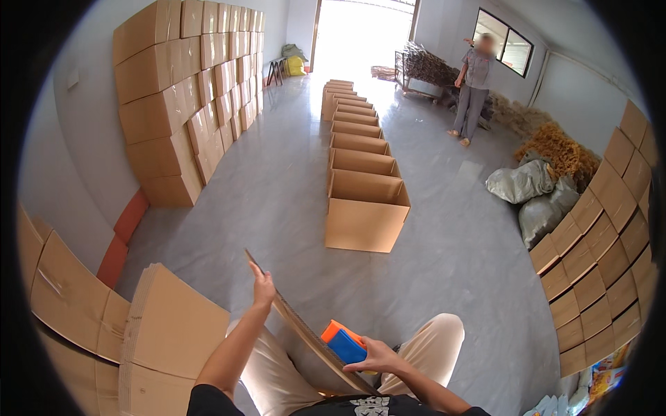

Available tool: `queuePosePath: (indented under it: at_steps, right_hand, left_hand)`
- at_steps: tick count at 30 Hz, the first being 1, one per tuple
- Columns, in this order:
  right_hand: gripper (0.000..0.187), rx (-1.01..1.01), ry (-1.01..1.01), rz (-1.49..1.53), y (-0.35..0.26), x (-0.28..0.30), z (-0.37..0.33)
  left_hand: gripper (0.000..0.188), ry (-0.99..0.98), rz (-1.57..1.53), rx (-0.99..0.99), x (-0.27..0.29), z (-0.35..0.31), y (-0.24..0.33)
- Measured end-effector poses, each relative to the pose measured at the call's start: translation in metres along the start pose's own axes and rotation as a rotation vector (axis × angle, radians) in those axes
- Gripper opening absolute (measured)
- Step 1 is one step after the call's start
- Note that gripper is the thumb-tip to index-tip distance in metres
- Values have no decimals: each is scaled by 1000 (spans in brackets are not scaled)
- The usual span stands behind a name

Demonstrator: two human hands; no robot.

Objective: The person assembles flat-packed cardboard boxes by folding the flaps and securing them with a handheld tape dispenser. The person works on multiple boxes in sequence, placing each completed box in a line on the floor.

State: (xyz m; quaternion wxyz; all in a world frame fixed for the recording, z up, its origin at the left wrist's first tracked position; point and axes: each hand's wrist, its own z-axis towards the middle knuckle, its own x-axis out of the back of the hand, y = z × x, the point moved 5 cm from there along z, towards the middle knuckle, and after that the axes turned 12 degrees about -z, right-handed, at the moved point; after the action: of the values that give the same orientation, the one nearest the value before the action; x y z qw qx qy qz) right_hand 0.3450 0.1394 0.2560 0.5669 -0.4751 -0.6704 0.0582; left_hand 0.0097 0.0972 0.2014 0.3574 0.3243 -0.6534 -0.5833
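My left hand [263, 286] grips the top edge of a flattened cardboard box [305, 333] that stands on edge and runs diagonally between my knees. My right hand [378, 357] holds an orange and blue tape dispenser [343, 342] close against the right side of that cardboard. Both forearms rise from the lower edge, and my beige trousers show on either side of the cardboard.
A row of several open cartons [366, 211] stretches away across the grey floor toward a bright doorway. Stacked boxes [187, 90] line the left wall and the right wall [603, 243]. Flat cardboard [166, 333] leans at my left. Grey sacks [531, 191] and a standing person [474, 87] are at the right.
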Motion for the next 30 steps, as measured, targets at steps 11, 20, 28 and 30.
queuePosePath:
  at_steps: [11, 20, 28, 30]
  right_hand:
    - [77, -237, -16, 229, 46, -29, 3]
    - [65, -153, 466, -336, -33, 6, -21]
    - [51, -251, 759, -64, -8, 26, -31]
    - [52, -317, 845, 101, 6, 42, -33]
  left_hand:
    - [59, 33, -41, -208, 12, -10, 4]
    - [91, 48, 66, -147, 46, -10, -16]
    - [84, -166, -138, -128, 72, 6, -13]
    - [81, -357, -80, -152, 82, 20, -15]
